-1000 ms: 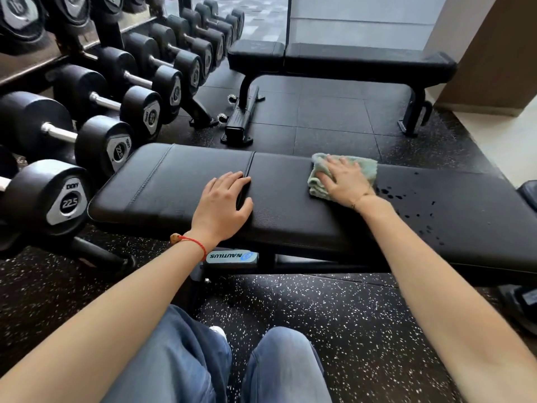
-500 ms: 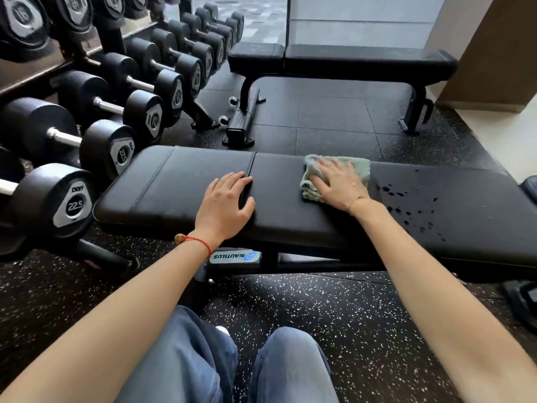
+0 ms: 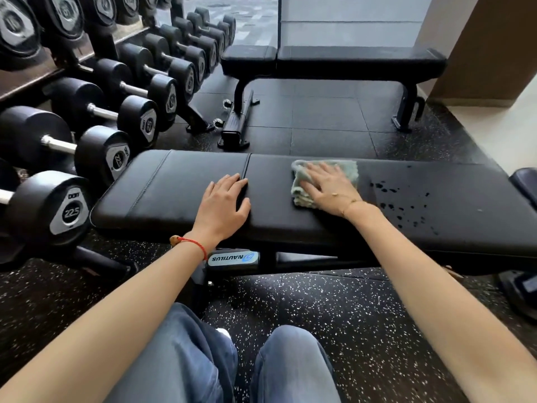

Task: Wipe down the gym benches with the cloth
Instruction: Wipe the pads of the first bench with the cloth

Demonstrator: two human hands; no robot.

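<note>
1. Gym floor [image 3: 319,309], black rubber w/ white flecks, is seen underfoot; dumbbell rack [image 3: 96,91] is ranged along the left.
2. Near counter [image 3: 174,187], a black padded bench, is spread across mid-frame; far counter [image 3: 360,58] is set well behind, untouched as far as can be judged.
3. Left hand [image 3: 222,206] is laid flat, fingers straight, on the pad at the seam; nothing is held, prob. used as a brace.
4. Right hand [image 3: 325,186] is pressed flat, fingers spread, on top of the cloth; cloth is pinned, not gripped.
5. Cloth [image 3: 348,170], pale green, folded, is lying on the near counter just right of the seam. Judged soft, light, limp; best driven by palm pressure over its middle so it isn't bunched.
6. Wet droplets [image 3: 386,189] are scattered just right of the cloth, not yet wiped.
</note>
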